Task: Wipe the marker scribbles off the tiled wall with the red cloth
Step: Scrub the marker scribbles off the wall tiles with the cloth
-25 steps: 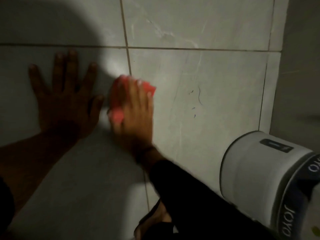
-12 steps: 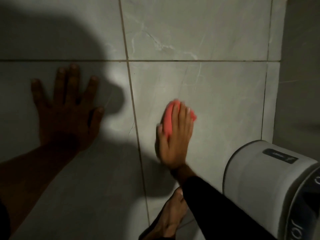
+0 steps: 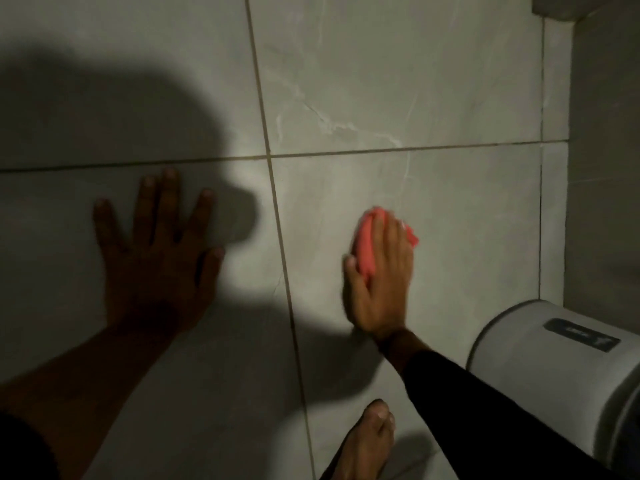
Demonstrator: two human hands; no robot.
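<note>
The red cloth (image 3: 367, 242) is bunched under my right hand (image 3: 382, 282), which presses it flat against the grey tiled wall (image 3: 450, 220) on the lower right tile. My left hand (image 3: 159, 258) lies flat on the lower left tile with its fingers spread, in shadow, holding nothing. No marker lines show on the tile around the cloth; what lies under the hand and cloth is hidden.
A white and grey cylindrical appliance (image 3: 561, 372) stands at the lower right, close to my right forearm. A bare foot (image 3: 367, 441) shows at the bottom. The wall corner (image 3: 568, 168) runs down the right side. A large head shadow covers the left tiles.
My right hand slid the cloth from the tile seam rightward over the spot where small dark scribbles showed a second ago. The left hand stayed planted. The view tilted downward slightly.
</note>
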